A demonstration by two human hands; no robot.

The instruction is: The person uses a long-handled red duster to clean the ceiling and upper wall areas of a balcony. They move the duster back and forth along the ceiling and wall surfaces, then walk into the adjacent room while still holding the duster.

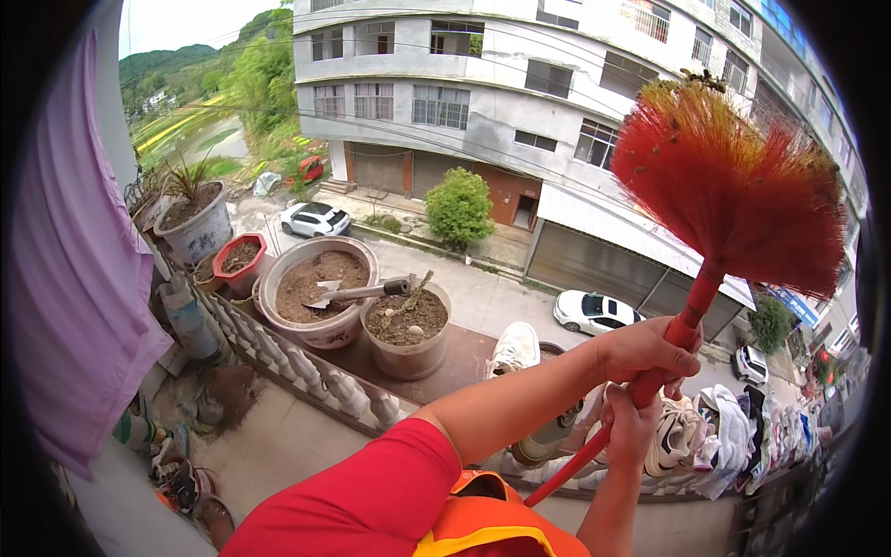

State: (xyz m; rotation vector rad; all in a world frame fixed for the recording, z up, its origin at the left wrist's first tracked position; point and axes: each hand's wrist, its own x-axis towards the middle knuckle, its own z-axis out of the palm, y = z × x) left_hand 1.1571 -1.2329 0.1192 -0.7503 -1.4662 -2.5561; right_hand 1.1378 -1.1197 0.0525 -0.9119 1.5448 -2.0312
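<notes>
A red bristle broom (724, 202) is raised head-up on the right side of the head view. Yellowish tips show on its fanned bristles, and bits of dark debris cling to them. My left hand (651, 351) wraps around the thick red collar below the bristles. Just beneath it, my right hand (631, 421) grips the lower part of that collar. From there the thin red handle (567, 466) slants down toward my orange apron (508, 519). Both hands are above the balcony ledge, near a pair of pale sneakers (672, 428).
Along the balustrade (306, 369) stand a large soil-filled pot (317, 334) with a hand trowel (355, 292) across it, a smaller pot (411, 358) and a white sneaker (515, 348). Laundry (731, 425) hangs at right. A purple cloth (76, 278) hangs at left. Shoes (177, 473) lie below.
</notes>
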